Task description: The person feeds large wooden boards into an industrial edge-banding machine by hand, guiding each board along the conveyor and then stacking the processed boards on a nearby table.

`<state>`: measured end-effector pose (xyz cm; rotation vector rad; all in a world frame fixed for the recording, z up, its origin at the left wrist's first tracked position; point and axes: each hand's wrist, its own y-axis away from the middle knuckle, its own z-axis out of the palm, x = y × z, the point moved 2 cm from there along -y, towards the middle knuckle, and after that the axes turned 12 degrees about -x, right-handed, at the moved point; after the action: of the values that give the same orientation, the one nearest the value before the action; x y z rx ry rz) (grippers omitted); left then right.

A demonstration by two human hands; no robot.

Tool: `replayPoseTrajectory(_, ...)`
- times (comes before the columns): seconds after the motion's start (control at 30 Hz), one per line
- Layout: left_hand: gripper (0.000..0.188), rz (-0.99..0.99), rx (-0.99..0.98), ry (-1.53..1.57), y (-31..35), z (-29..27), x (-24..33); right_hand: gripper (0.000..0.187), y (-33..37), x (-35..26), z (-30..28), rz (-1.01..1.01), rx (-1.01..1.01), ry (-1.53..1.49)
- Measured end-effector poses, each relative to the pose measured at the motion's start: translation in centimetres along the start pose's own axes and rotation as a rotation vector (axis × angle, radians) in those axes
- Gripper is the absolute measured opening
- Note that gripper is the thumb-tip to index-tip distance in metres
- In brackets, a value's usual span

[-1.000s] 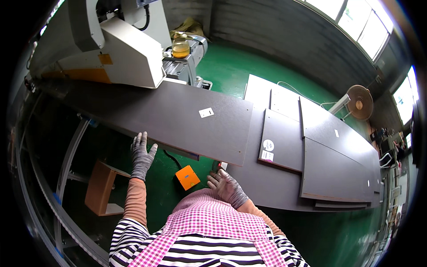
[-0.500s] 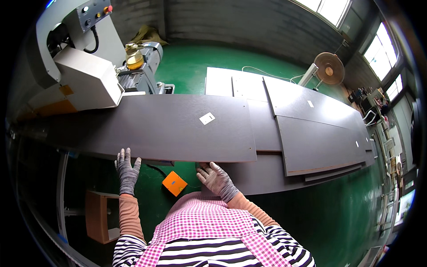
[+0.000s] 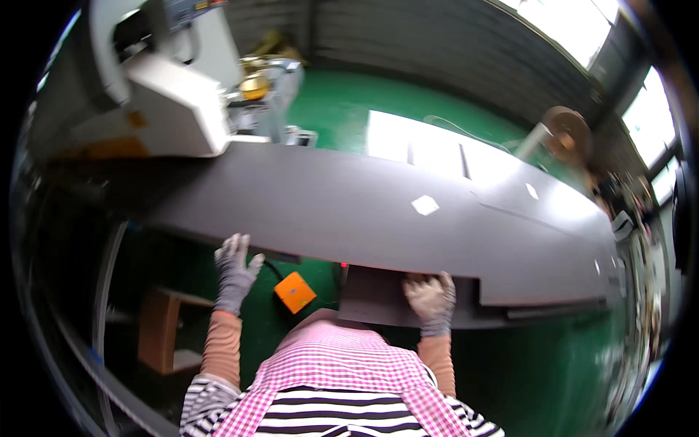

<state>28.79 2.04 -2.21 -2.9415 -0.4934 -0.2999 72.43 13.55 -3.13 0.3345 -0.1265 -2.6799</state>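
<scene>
A long dark grey board [image 3: 313,204] with a white label [image 3: 425,205] reaches from the machine on the left out over other grey boards on the right. My left hand [image 3: 236,268], in a grey glove, is open, its fingers stretched and touching the board's near edge. Farther right, my right hand [image 3: 431,300] is gloved too and closes on the same near edge. Its fingertips are partly hidden beneath the board.
At the left stands a white machine [image 3: 178,98] with a motor behind it. A stack of grey boards [image 3: 546,280] lies at the right, a fan [image 3: 568,135] beyond it. An orange box [image 3: 295,292] with a cable and a brown wooden piece [image 3: 156,331] are below.
The long board has slid to the right, covering more of the stack. My right hand has moved right with it and closed on its edge. My left hand remains by the near edge; the view has shifted.
</scene>
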Motion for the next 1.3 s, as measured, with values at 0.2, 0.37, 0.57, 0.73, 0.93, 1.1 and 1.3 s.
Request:
replayPoseTrajectory(0.2,0.062,-0.155,-0.071,0.065,-1.8,-1.5,-1.0,0.043,0.8,-3.3,-3.2,-0.185,0.007,0.023)
replayPoseTrajectory(0.37,0.065,-0.334,-0.066,0.069,-2.9,-2.5,-5.4,0.05,-1.1,-1.0,-3.0,-0.129,0.179,-0.054)
replayPoseTrajectory(0.57,0.064,-0.473,0.078,0.036,-5.6,-4.7,-14.2,0.053,-2.9,5.8,-0.7,0.037,0.086,-0.041)
replayPoseTrajectory(0.73,0.069,-0.516,0.21,0.148,-10.1,-4.9,-24.2,0.041,-5.5,11.1,1.0,0.01,0.053,-0.085)
replayPoseTrajectory(0.93,0.076,-0.432,0.108,0.454,-16.4,-6.7,-29.2,0.036,-8.7,16.7,-1.2,0.029,0.277,-0.345)
replayPoseTrajectory(1.1,0.075,-0.532,-0.059,-0.079,-17.4,-3.1,-37.7,0.035,-8.1,11.4,-1.1,-0.121,0.482,0.011)
replayPoseTrajectory(1.3,0.078,-0.49,-0.206,0.441,-21.2,1.3,-37.4,0.037,-5.2,3.6,-3.1,-0.275,0.537,0.041)
